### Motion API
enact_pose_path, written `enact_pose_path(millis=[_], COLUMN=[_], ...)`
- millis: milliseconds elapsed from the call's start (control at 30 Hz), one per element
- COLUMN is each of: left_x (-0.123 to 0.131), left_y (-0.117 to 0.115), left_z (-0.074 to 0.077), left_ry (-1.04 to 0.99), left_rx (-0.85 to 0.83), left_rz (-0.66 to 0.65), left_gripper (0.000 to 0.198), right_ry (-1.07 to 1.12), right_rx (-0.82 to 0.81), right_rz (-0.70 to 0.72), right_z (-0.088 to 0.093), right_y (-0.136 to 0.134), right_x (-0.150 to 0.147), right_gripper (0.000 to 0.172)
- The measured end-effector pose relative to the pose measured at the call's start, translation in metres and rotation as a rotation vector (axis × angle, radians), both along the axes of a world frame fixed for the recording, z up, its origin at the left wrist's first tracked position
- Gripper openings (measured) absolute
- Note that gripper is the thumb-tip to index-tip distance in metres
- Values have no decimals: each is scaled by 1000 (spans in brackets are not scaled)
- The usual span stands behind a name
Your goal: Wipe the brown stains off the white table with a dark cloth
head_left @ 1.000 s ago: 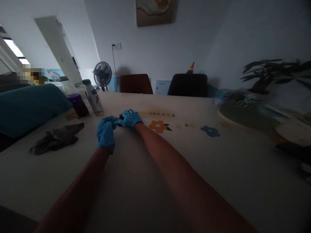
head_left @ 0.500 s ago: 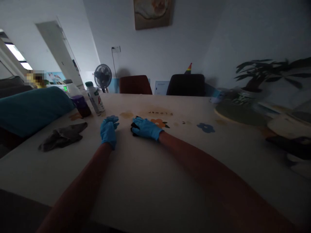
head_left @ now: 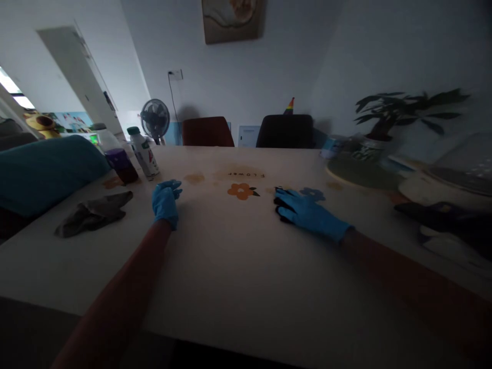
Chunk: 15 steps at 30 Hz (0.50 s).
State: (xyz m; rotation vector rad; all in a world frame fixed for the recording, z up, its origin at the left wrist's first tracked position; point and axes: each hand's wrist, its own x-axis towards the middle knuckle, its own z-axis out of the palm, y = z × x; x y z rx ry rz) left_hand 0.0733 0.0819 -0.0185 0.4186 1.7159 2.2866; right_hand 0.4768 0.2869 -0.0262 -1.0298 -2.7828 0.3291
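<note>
Right of the frame's centre, a dark cloth is covered by the right hand, fingers spread; whether it is gripped cannot be told. The left hand, centre-left, is loosely curled, its hold unclear. Wiping seems underway; flat pressure is called for next.

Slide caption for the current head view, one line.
Blue-gloved right hand over a dark item on the table; left hand, also gloved, near a crumpled grey cloth.

Blue-gloved right hand holding dark item against table, left hand near grey cloth.
</note>
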Motion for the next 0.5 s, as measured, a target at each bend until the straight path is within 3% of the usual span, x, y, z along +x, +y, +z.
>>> enact_pose_path(millis=[133,267,367,500], left_x=[3,6,9,6], left_y=[0,1,0,-4], left_z=[8,15,22,29], left_ry=[-3,13,28,64], left_rx=[27,91,138,201], left_rz=[24,34,34,53], left_gripper=[30,31,35,34], right_ry=[-21,-26,-6,9], right_rx=[-18,-38,-59,-124], right_rz=[-36,29,100,198], right_z=[0,0,-2,-2], right_y=[-18,-48,-68,-87], right_x=[5,-12,-43,-108], right_gripper=[89,88,88,93])
